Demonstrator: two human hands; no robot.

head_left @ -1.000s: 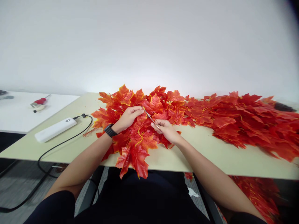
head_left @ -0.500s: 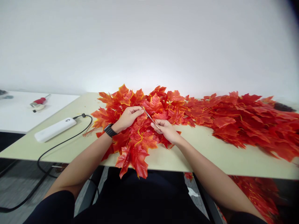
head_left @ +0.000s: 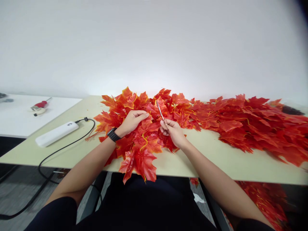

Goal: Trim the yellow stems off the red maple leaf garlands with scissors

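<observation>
My right hand (head_left: 171,129) grips a thin, silvery, rod-like tool (head_left: 159,109), whose tip slants up and to the left over the leaves; its exact kind is too small to tell. A black band circles my left wrist. With thumb and fingers pressed together, my left hand (head_left: 132,122) pinches part of an artificial maple leaf garland (head_left: 144,157); the pinched spot itself is hidden. The garland's red-orange leaves with yellow edges spread around both hands, and a few hang over the table's front edge.
More red maple leaves (head_left: 260,125) are heaped along the right of the pale table (head_left: 204,160). A white power bank (head_left: 57,133) with a black cable (head_left: 67,146) lies at left. A red-handled tool (head_left: 40,104) rests on the white table beyond. Leaves (head_left: 262,199) also lie below, at right.
My right hand has moved slightly right, and the tool has turned more upright, its tip now away from my left fingers. My left hand has stayed put. The front leaves shifted a little right.
</observation>
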